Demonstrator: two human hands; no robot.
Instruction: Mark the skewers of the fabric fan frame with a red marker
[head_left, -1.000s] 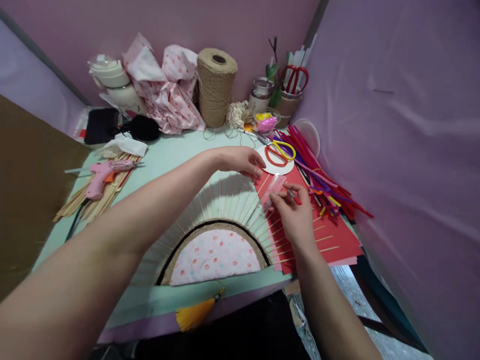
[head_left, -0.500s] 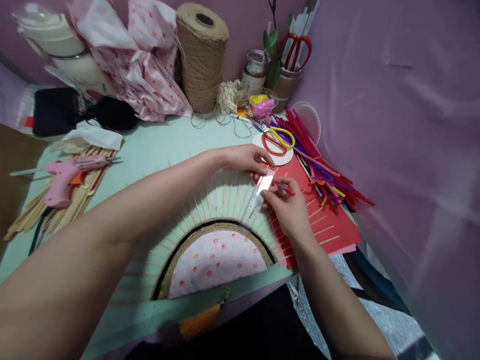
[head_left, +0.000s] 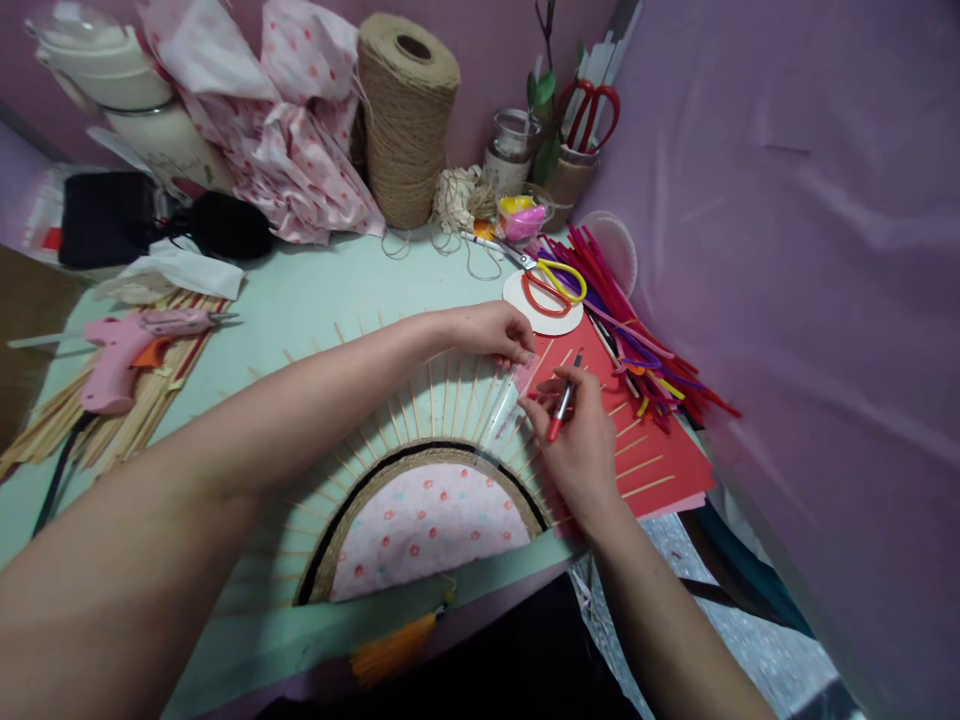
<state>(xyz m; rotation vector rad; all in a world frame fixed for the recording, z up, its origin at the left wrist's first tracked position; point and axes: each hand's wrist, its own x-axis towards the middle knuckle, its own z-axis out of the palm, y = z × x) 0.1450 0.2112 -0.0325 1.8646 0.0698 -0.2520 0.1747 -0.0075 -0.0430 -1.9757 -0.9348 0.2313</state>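
The left hand, fingers curled nearly closed, pinches the far end of a clear ruler, its marks unreadable. The right hand, half-closed beside it, holds a red-ended pen. Below both spreads a fan; beyond the left forearm, a bottle's print is illegible.

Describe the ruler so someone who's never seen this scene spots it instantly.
On the pale green table, find the half-round flowered panel with thin sticks radiating from it. Right of its middle, the ruler slants from its edge up to the left hand. Unlike the sticks, it is a broad, see-through strip.
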